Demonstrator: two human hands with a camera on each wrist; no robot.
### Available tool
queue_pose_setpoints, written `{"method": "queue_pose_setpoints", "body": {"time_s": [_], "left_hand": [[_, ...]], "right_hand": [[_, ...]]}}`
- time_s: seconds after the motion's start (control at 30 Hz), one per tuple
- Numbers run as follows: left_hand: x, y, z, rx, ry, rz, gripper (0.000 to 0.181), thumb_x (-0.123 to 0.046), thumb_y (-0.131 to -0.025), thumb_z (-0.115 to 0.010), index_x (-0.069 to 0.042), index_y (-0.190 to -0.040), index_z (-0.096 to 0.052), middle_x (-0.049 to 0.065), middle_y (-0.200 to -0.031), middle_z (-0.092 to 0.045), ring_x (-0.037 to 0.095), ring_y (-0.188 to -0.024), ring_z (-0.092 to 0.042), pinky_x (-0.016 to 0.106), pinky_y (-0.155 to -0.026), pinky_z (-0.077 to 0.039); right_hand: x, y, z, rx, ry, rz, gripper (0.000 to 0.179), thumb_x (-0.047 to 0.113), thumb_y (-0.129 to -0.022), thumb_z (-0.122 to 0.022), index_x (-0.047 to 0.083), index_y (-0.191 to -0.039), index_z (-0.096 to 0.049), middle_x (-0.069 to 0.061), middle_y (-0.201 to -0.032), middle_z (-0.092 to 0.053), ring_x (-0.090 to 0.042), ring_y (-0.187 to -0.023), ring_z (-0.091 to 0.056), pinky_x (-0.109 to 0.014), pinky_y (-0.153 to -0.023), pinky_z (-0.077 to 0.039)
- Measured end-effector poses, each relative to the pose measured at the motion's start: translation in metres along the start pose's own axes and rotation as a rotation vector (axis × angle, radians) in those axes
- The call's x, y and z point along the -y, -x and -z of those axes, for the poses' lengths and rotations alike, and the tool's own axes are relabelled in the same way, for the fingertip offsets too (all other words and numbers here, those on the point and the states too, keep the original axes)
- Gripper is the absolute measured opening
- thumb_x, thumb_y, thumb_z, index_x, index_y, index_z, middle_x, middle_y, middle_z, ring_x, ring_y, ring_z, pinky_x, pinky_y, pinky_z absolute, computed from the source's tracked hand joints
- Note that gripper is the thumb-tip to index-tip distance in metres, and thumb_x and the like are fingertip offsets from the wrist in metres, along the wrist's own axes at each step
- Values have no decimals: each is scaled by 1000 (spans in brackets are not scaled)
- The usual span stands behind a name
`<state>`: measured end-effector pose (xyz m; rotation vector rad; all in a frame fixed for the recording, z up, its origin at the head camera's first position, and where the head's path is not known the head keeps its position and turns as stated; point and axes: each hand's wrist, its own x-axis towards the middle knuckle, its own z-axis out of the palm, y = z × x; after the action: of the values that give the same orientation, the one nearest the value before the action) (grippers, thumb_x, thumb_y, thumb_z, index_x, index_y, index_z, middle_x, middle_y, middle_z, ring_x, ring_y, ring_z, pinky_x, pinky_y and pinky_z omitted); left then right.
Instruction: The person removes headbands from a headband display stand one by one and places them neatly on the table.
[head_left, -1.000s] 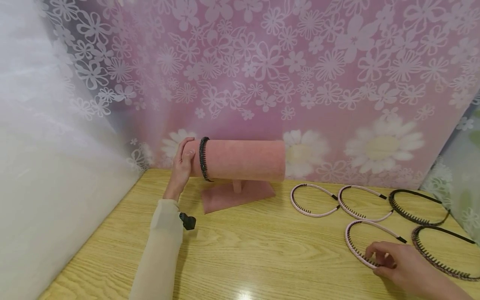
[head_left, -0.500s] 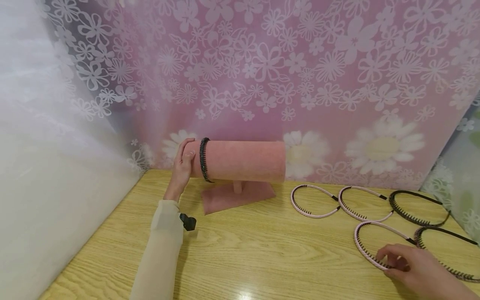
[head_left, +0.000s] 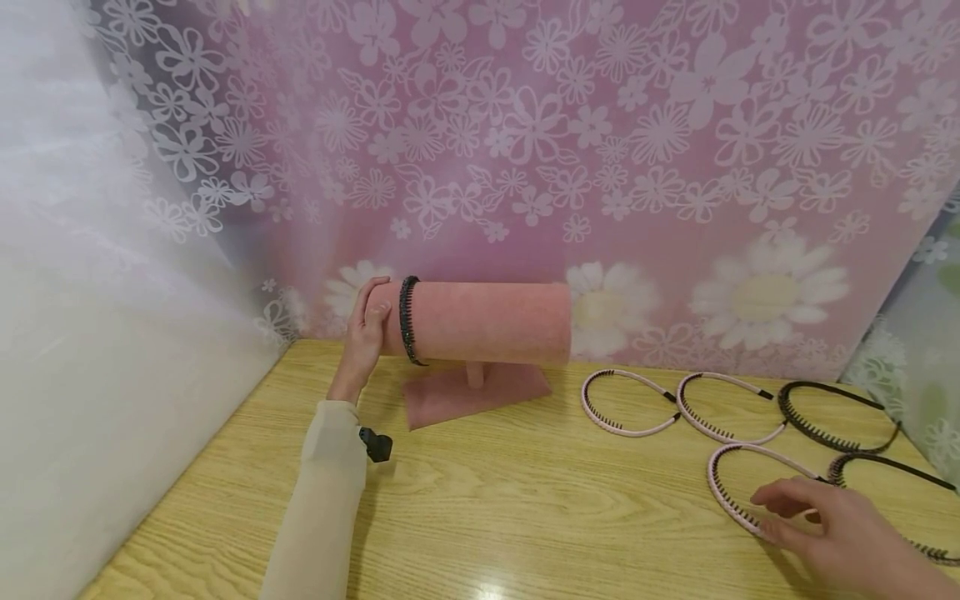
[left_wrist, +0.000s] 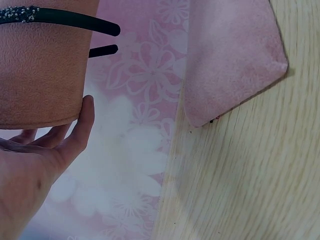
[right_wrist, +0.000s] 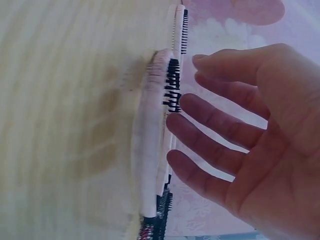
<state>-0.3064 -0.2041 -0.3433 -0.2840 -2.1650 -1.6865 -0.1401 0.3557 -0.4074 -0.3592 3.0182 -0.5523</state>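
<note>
A pink velvety headband stand (head_left: 495, 323), a horizontal roll on a flat base, stands near the back of the table. My left hand (head_left: 363, 337) grips the roll's left end, thumb on the front. A dark glittery toothed headband (head_left: 407, 321) sits around the roll beside that hand; its free ends show in the left wrist view. My right hand (head_left: 836, 525) is over the near pink headband (head_left: 717, 487), which lies on the table. In the right wrist view, its fingers are spread and loosely bent, holding nothing, close to the pink headband's (right_wrist: 150, 135) teeth.
Two more pink headbands (head_left: 600, 417) lie in a back row, with a dark headband (head_left: 813, 432) at its right. Another dark headband (head_left: 892, 461) lies partly behind my right hand. A flowered pink curtain (head_left: 487, 150) backs the wooden table (head_left: 525, 492).
The near pink headband has slid right along the table, its tip now meeting the near dark headband. My right hand moved with it, then loosened its fingers. My left hand has stayed put.
</note>
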Motion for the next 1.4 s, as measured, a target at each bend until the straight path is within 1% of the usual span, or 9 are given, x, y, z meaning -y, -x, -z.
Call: {"method": "queue_pose_setpoints", "body": {"time_s": [0.13, 0.33, 0.47, 0.57, 0.67, 0.87, 1.0, 1.2, 1.4], "left_hand": [[1, 0, 0, -1, -5, 4, 40, -35, -99, -42, -33, -138, -42, 6, -137, -47, 27, -109, -53, 45, -95, -40], [1, 0, 1, 4, -1, 8, 40, -33, -99, -42, -34, -139, -41, 5, -137, -46, 26, -108, -53, 42, -93, -41], [1, 0, 0, 8, -5, -4, 40, -33, -99, -42, -33, -139, -41, 5, -138, -46, 25, -107, -53, 41, -92, -41], [1, 0, 0, 10, -1, -8, 40, -34, -99, -42, -33, -139, -41, 5, -138, -46, 25, -107, -53, 41, -92, -42], [0, 0, 1, 11, 1, -9, 40, -35, -99, -42, -33, -139, -41, 5, -137, -47, 25, -107, -53, 42, -92, -41], [-1, 0, 2, 8, -6, -10, 40, -35, -99, -42, -32, -140, -41, 5, -138, -46, 27, -109, -53, 45, -94, -40], [0, 0, 2, 11, -1, -8, 40, -35, -99, -43, -32, -139, -41, 5, -138, -46, 28, -108, -52, 45, -94, -40], [0, 0, 2, 16, 6, -6, 40, -35, -99, -43, -32, -139, -40, 5, -138, -46, 26, -108, -53, 43, -94, -40], [1, 0, 2, 19, 12, -11, 41, -35, -99, -42, -31, -140, -40, 5, -137, -46, 24, -107, -52, 40, -92, -41]], "right_hand": [[7, -3, 3, -130, 11, 30, 22, 32, -81, -73, 25, -101, -68, 5, -97, -70, 4, -77, -60, -23, -59, -47], [17, -12, 9, -321, -17, 160, 25, 22, -77, -78, 24, -100, -69, 7, -93, -71, 10, -79, -57, -22, -58, -48], [25, -19, 14, -466, -3, 246, 33, 17, -71, -82, 27, -98, -68, 17, -91, -68, 17, -83, -53, -11, -60, -46], [34, -24, 18, -528, -24, 285, 38, 13, -70, -82, 29, -101, -67, 25, -93, -63, 22, -87, -50, -3, -65, -41], [44, -29, 23, -558, -45, 303, 40, 12, -71, -81, 29, -105, -67, 28, -96, -61, 25, -89, -47, -1, -68, -40], [57, -39, 29, -588, -78, 305, 43, 13, -72, -80, 30, -109, -67, 33, -102, -57, 24, -88, -46, -5, -64, -41], [67, -46, 30, -623, -90, 340, 47, 10, -71, -80, 29, -111, -67, 34, -105, -56, 25, -93, -45, -3, -72, -40], [77, -57, 33, -637, -100, 376, 51, 8, -70, -80, 23, -117, -66, 19, -109, -63, 22, -102, -45, -1, -79, -38], [87, -66, 36, -626, -97, 368, 56, 14, -73, -80, 28, -124, -61, 3, -113, -67, 22, -105, -43, -3, -81, -36]]}}
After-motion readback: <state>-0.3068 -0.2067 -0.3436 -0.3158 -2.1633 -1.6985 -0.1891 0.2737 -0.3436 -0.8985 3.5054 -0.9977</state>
